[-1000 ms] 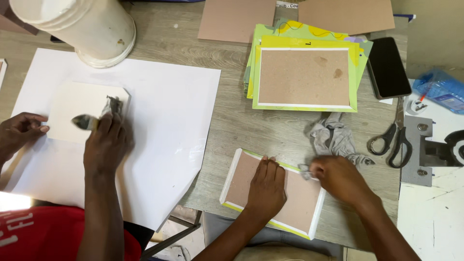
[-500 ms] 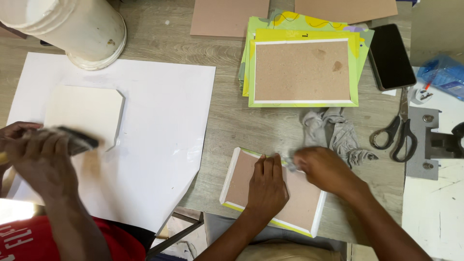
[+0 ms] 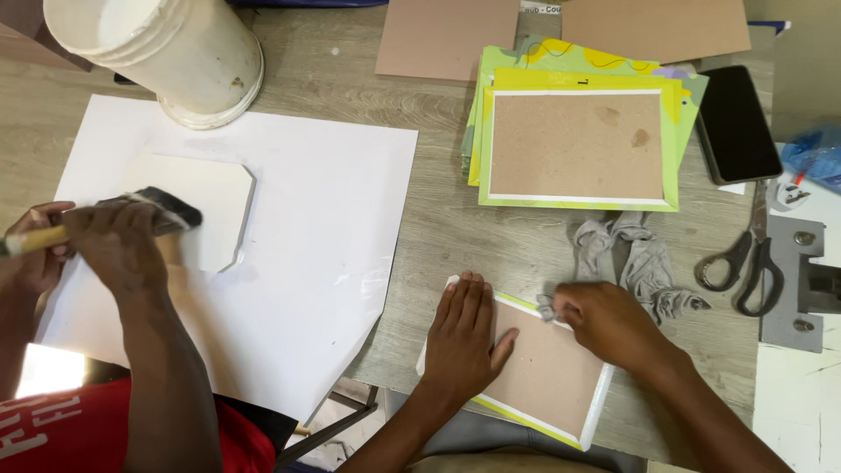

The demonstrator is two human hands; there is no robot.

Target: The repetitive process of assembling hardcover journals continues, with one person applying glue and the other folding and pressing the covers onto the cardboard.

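Down at the near edge of the wooden table, the person's left hand lies flat on a brown board with a white and yellow-green border, fingers stretched out and close together, pressing it down. The right hand sits just beside it at the board's upper right edge, fingers curled in and pinched on a bit of grey cloth, the rest of which trails away in a crumpled heap toward the scissors. The board lies tilted, one corner hanging past the table's edge.

Over on the left, a co-worker in a red shirt is busy too: one hand is wrapped around a wide brush, its dark bristles resting on a pale board with clipped corners, which lies on a big white sheet. The co-worker's other hand is at the sheet's left edge, by the brush's wooden handle; how its fingers sit I cannot tell.

Further back, a white bucket stands on the sheet's far corner. A stack of green and yellow bordered boards rests in the middle, with plain brown boards beyond it. A black phone lies just right of the stack, and a grey metal piece lies beside the scissors.
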